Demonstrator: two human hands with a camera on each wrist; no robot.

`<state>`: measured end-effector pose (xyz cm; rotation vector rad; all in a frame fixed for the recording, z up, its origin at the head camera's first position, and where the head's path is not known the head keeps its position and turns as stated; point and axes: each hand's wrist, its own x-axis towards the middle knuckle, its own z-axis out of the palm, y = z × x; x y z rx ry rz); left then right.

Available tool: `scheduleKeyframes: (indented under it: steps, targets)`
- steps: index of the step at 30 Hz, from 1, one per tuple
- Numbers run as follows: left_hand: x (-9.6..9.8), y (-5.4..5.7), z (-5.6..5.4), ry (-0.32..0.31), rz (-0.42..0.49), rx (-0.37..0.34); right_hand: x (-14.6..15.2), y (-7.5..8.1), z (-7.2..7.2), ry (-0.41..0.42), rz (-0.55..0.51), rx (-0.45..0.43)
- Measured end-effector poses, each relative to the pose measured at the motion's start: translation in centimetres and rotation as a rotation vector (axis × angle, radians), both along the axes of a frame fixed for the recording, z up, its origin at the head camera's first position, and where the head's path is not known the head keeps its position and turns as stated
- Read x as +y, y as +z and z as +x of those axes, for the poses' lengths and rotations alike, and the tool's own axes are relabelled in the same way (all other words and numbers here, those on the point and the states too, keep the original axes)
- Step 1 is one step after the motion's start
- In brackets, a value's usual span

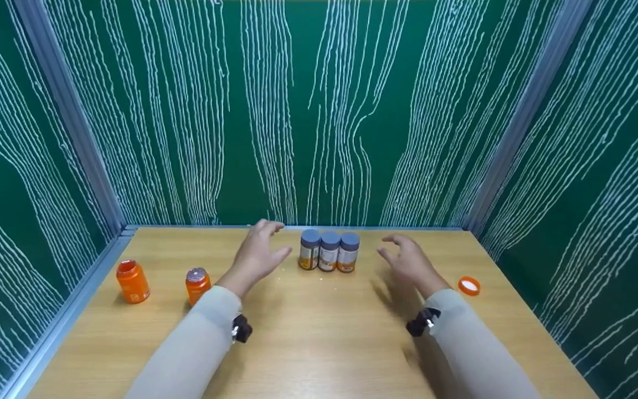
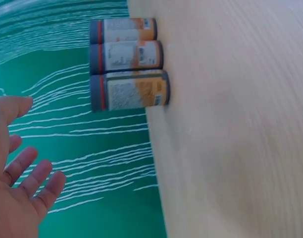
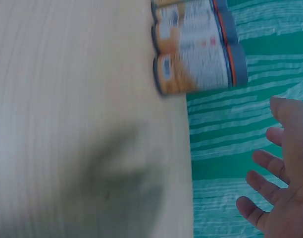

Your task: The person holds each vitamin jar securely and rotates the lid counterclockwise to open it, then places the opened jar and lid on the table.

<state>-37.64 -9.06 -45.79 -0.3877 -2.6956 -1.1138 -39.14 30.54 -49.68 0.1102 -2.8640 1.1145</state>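
Note:
Three small bottles with grey-blue lids stand upright side by side near the table's back edge: a left bottle (image 1: pixel 309 250), a middle bottle (image 1: pixel 328 252) and a right bottle (image 1: pixel 348 252). Their labels are white and orange. To the left of the row, my left hand (image 1: pixel 258 252) hovers with spread fingers, holding nothing. On the other side my right hand (image 1: pixel 408 260) is likewise spread and holds nothing. In both wrist views a gap shows between the hand and the nearest bottle. Behind my left forearm stands an orange bottle (image 1: pixel 197 281) with a silvery top, its lower part hidden.
Farther left, another orange bottle (image 1: pixel 133 282) stands uncapped. An orange lid (image 1: pixel 469 286) lies inside up, right of my right wrist. Green walls with white wavy lines (image 1: pixel 263 111) enclose the wooden table (image 1: pixel 319 343) at the back and both sides.

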Motion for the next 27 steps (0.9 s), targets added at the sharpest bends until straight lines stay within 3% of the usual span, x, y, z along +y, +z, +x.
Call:
scheduleKeyframes:
  steps: [7,12,18,27]
  targets:
    - [2.2,-2.7,-2.0,0.009,0.097,-0.13,-4.8,1.5,-0.3,0.055,-0.033,0.124]
    - [3.4,-4.1,-2.8,0.017,0.195,-0.212,-7.6,2.2,-0.2,0.085,-0.074,0.128]
    - [4.6,-5.0,-3.1,0.017,0.261,-0.247,-9.7,2.3,0.0,0.102,-0.094,0.11]
    - [5.8,-5.7,-3.2,-0.067,0.222,-0.259,-11.4,2.3,0.5,0.097,-0.141,0.041]
